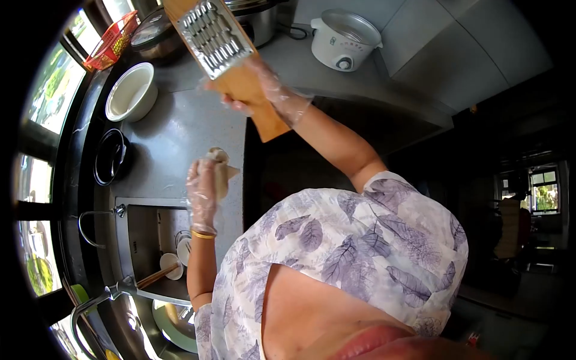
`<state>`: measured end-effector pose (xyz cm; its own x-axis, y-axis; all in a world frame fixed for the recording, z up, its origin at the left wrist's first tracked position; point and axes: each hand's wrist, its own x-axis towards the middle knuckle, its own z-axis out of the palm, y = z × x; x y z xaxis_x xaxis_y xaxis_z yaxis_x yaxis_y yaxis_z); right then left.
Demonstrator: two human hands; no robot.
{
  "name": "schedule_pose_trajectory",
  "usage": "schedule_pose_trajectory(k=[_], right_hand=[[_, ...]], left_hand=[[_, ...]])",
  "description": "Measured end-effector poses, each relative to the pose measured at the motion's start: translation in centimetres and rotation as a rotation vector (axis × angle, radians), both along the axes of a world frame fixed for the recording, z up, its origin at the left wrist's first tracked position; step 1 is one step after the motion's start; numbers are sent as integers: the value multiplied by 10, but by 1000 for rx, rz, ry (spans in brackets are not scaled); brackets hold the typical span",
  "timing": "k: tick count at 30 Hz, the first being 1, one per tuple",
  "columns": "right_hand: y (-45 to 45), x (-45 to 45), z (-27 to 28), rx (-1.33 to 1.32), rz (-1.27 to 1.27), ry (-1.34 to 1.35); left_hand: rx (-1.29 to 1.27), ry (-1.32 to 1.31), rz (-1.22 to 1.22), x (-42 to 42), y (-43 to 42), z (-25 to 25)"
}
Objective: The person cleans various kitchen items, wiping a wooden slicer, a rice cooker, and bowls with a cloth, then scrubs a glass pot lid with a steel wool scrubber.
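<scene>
The head view showed a wooden grater (219,49) raised over the worktop (174,132), its bare lower end reaching past the front edge. The right hand (271,86) gripped that end, fingers wrapped around the wood below the metal plate (210,33). The board looked stiff and fairly light; the bare wood seemed the safest hold, since the raised metal was probably sharp. Just inside the front edge, the left hand (203,193) had its fingers closed around a pale piece (221,174), partly hidden, likely firm and perhaps slippery through the clear gloves (295,108), so best held well back from its exposed end. Toward the rear edge stood a white bowl (141,107) and a dark bowl (98,163), near the corner of the sink (123,240). A white cooker (336,53) stood by the tiled wall (408,45).
</scene>
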<state>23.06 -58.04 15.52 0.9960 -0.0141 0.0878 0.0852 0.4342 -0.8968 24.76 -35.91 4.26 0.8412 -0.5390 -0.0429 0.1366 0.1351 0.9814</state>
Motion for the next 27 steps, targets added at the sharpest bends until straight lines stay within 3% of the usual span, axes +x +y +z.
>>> schedule_pose_trajectory(k=[1,3,4,6,8,10,14,16,18,20,23,26,27], right_hand=[[-11,-21,8,-95,-19,94],[-20,-53,16,-425,-111,172],[-22,-67,16,-659,-182,152],[-43,-93,-14,-1487,-432,13],[-70,-117,-42,-1991,-661,-183],[-66,-143,-15,-2097,-531,103],[-59,-156,-21,-2406,-452,83],[-54,-153,-22,-2473,-423,27],[-39,-152,-8,-2474,-377,-20],[-40,-151,-16,-2481,-416,-134],[-102,-184,-19,-2387,-486,-169],[-149,-214,-14,-2368,-620,-269],[-159,-221,-11,-2352,-637,-306]], left_hand=[[15,-157,26,21,7,-5],[-132,-71,105,42,8,2],[-287,171,153,46,10,24],[-288,6,172,50,11,49],[-151,-199,243,51,11,65],[-22,-335,294,47,6,79],[-71,-409,248,43,-15,78],[-195,-697,58,33,-47,75],[-176,-976,80,16,-90,63],[101,-1403,151,-17,-122,60],[169,-1482,113,-35,-199,52],[71,-1267,129,-26,-234,60],[8,-1338,172,-24,-243,62]])
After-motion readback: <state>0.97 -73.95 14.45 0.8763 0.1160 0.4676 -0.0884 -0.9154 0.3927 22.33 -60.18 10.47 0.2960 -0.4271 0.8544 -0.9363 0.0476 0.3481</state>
